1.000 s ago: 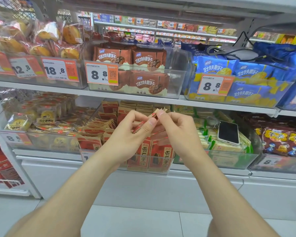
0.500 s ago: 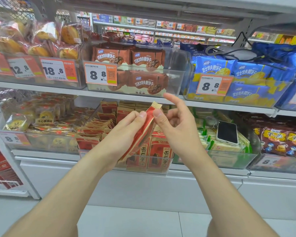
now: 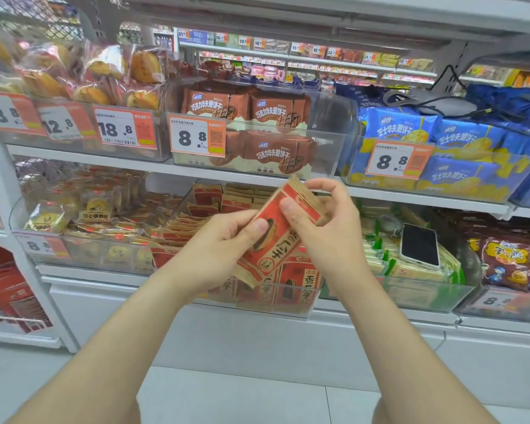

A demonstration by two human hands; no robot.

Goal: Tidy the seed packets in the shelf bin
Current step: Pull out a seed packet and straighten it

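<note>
Both hands, left hand [image 3: 224,240] and right hand [image 3: 325,228], are grasping a tilted red-and-tan paper seed packet [image 3: 280,231] above the clear plastic shelf bin [image 3: 288,304].

We see two bare forearms, uncovered from elbow to wrist (no sleeve reaches the frame), ending in the left hand [image 3: 224,243] and right hand [image 3: 328,231], ringless, nails short and unpainted.
</note>
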